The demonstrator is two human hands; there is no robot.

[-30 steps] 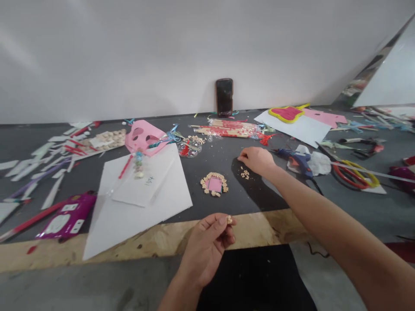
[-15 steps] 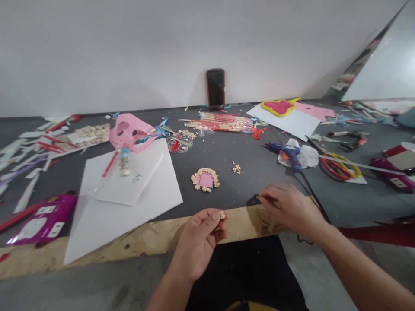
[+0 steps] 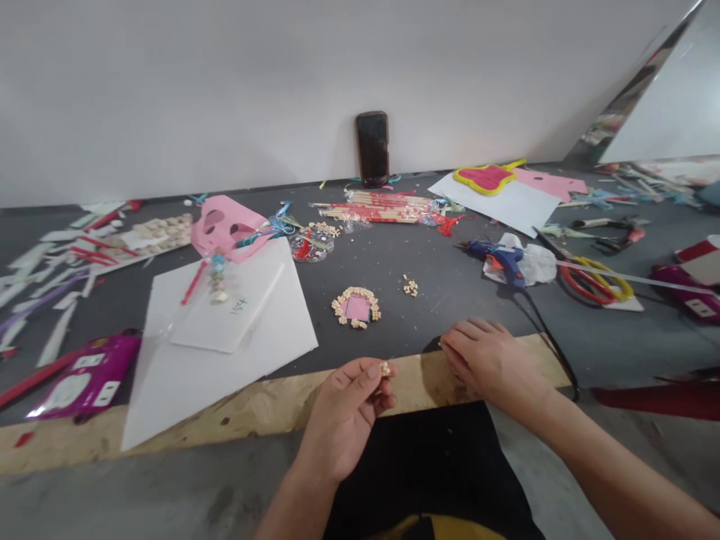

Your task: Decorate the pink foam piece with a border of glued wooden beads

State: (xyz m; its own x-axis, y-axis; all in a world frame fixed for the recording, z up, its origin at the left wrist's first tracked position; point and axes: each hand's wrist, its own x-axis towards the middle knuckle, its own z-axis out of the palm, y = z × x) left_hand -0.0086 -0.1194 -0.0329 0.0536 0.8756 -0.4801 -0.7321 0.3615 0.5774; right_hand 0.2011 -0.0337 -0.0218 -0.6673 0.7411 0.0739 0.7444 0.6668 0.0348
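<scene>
My left hand (image 3: 346,412) is curled near the table's wooden front edge, pinching a small cluster of cream beads (image 3: 385,368) between thumb and fingertips. My right hand (image 3: 490,360) rests knuckles-up on the wooden edge just to the right, fingers bent down and closed; whatever they hold is hidden. Beyond both hands lies a small pink square ringed with cream beads (image 3: 356,307). A little pile of loose beads (image 3: 410,286) sits to its right on the dark mat.
White sheets (image 3: 225,330) lie at left with a pink mask (image 3: 225,225) behind. A blue glue gun (image 3: 500,259) with its black cord, scissors (image 3: 596,281), a stick packet (image 3: 388,210), a phone (image 3: 372,148) against the wall, a purple pack (image 3: 84,375).
My right hand has drawn back from the loose beads on the mat to the wooden front edge beside my left hand. The left hand has kept its pinch on the beads.
</scene>
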